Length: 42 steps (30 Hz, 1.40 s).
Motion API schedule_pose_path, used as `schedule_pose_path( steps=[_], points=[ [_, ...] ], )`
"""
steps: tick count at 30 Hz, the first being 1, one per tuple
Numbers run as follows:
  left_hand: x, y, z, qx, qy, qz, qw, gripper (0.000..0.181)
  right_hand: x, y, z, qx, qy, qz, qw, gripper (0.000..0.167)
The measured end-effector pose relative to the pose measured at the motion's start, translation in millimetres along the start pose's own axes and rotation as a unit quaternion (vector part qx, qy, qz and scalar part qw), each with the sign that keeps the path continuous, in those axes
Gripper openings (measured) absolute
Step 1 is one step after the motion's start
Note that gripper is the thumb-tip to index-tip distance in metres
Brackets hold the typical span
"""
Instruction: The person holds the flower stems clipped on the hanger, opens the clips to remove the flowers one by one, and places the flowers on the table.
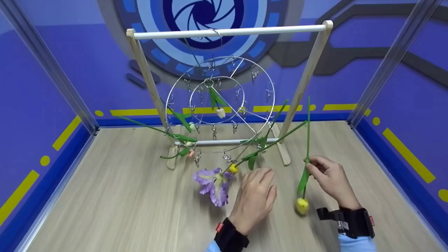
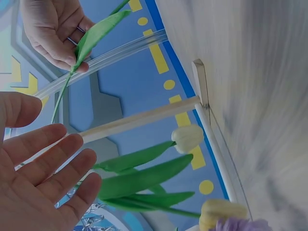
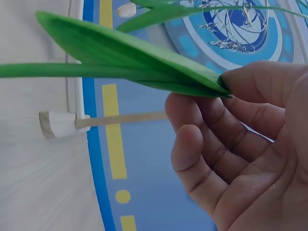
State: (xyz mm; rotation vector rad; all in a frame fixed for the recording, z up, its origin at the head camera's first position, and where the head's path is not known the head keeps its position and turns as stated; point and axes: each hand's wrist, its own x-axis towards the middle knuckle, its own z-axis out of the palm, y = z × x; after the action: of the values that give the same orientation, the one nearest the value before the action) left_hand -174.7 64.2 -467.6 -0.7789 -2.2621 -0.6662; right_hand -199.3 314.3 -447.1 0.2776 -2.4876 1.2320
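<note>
My right hand [image 1: 327, 178] pinches the stem of an artificial yellow tulip [image 1: 302, 206] between thumb and fingertips. Its bloom hangs down and the stem points up; in the right wrist view its green leaf [image 3: 139, 60] shows close to the fingers. My left hand [image 1: 253, 196] is held with its fingers extended and holds nothing, as the left wrist view also shows. Just left of it are a purple flower [image 1: 212, 183] and another yellow tulip [image 1: 233, 168], which hang from the round wire clip hanger [image 1: 167, 94]. Several pale tulips, such as a white one [image 1: 220, 112], hang there too.
A wooden rack [image 1: 302, 80] with a white top bar [image 1: 245, 32] carries the hanger. Several small metal clips [image 1: 254, 75] dangle from its rings, some without flowers. Blue printed walls [image 1: 52, 87] enclose the wood-grain table [image 1: 115, 196] on the left, back and right.
</note>
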Motion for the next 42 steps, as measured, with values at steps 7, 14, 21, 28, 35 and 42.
schedule_pose_path(
  steps=[7,14,21,28,35,42],
  points=[
    [3.5,3.6,11.3,-0.002,-0.009,0.004,1.0000,0.030,0.4,8.8,-4.3,-0.005,0.005,0.008,0.9999,0.018],
    [2.4,1.1,18.3,0.003,-0.026,-0.007,0.9996,0.031,3.8,17.6,-2.4,-0.006,0.000,0.026,0.9996,0.019],
    [1.1,0.4,24.0,0.005,-0.036,-0.010,0.9993,0.033,6.3,27.7,-6.1,-0.024,-0.012,0.051,0.9983,0.019],
    [0.6,1.3,29.5,0.021,-0.042,-0.007,0.9989,0.033,17.7,38.5,-10.1,-0.057,-0.055,0.062,0.9949,0.023],
    [-0.4,2.0,36.1,0.026,-0.059,-0.010,0.9979,0.033,30.9,49.2,-8.2,-0.082,-0.091,0.069,0.9900,0.027],
    [-1.4,2.1,40.5,0.022,-0.086,-0.022,0.9958,0.034,41.0,60.0,-11.5,-0.083,-0.139,0.088,0.9828,0.030]
  ],
)
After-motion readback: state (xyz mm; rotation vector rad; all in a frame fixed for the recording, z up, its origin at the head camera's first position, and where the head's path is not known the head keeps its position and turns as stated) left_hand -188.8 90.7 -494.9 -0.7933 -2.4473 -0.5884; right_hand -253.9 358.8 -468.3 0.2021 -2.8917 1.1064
